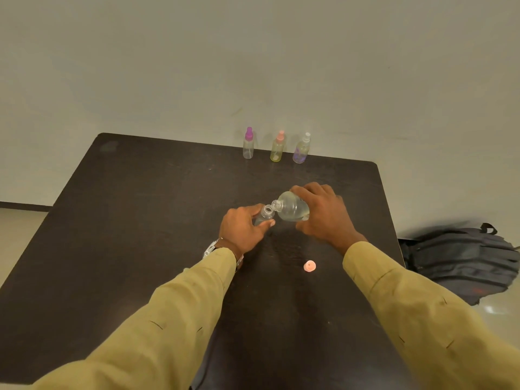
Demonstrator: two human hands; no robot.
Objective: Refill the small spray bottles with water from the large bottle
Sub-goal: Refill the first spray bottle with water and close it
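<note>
Right hand [323, 218] wraps the large bottle [291, 206] above the dark table [140, 220], with its neck tipped at the uncapped small spray bottle [266, 215] that the left hand [242, 230] grips. Both look like thin, light, squishy plastic, so I'd hold the bodies gently.

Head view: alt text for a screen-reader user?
The right hand tilts the large bottle, neck to the mouth of a small uncapped bottle gripped by the left hand, over a dark table. Three capped spray bottles stand at its far edge; a pink cap lies nearer.
</note>
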